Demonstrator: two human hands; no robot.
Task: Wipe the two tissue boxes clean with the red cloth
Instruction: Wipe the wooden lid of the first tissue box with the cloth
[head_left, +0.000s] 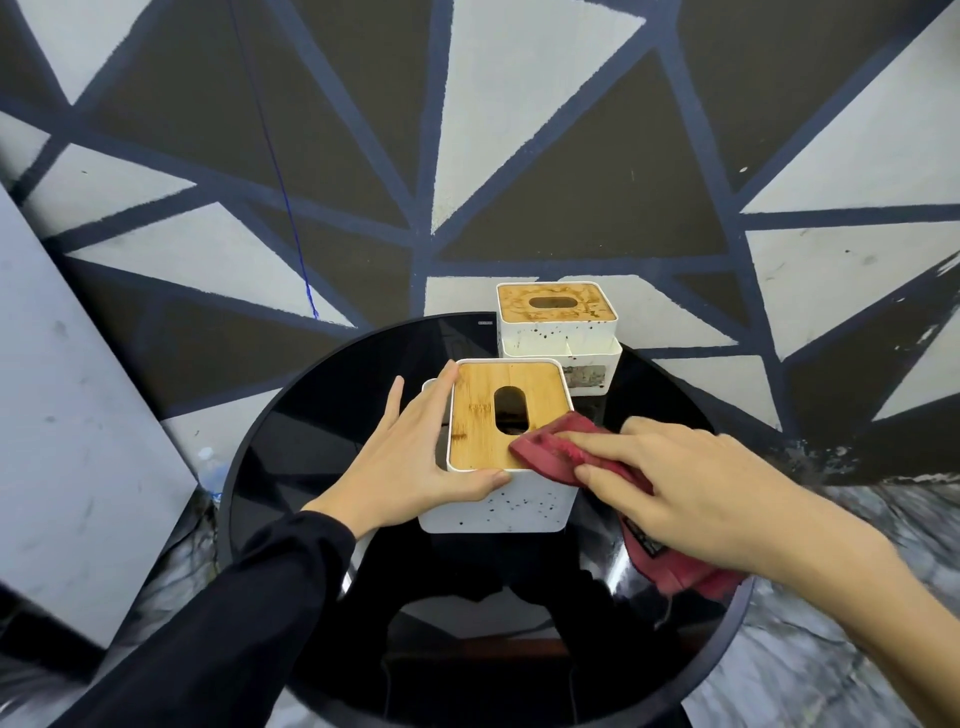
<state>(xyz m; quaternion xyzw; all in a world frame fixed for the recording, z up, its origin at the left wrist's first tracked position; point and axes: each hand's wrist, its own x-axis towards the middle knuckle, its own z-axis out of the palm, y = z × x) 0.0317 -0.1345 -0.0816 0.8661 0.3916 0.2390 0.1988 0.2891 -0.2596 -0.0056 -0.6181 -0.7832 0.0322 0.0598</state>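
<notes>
Two white tissue boxes with wooden lids stand on a round black table (311, 457). The near tissue box (493, 499) has dark specks on its front wall and a mostly clean lid. My left hand (410, 457) steadies it, fingers along its left side and thumb on the front rim. My right hand (691, 483) presses the red cloth (545, 447) onto the lid's right front corner; the cloth's tail hangs under my wrist. The far tissue box (558, 325) shows brown stains on its lid and dark spots on its walls.
The table stands against a wall (519, 130) painted with grey, black and navy triangles. A thin blue string (291, 218) hangs down the wall at the left. A grey slab (67, 415) leans at the far left. The glossy tabletop reflects my dark clothing.
</notes>
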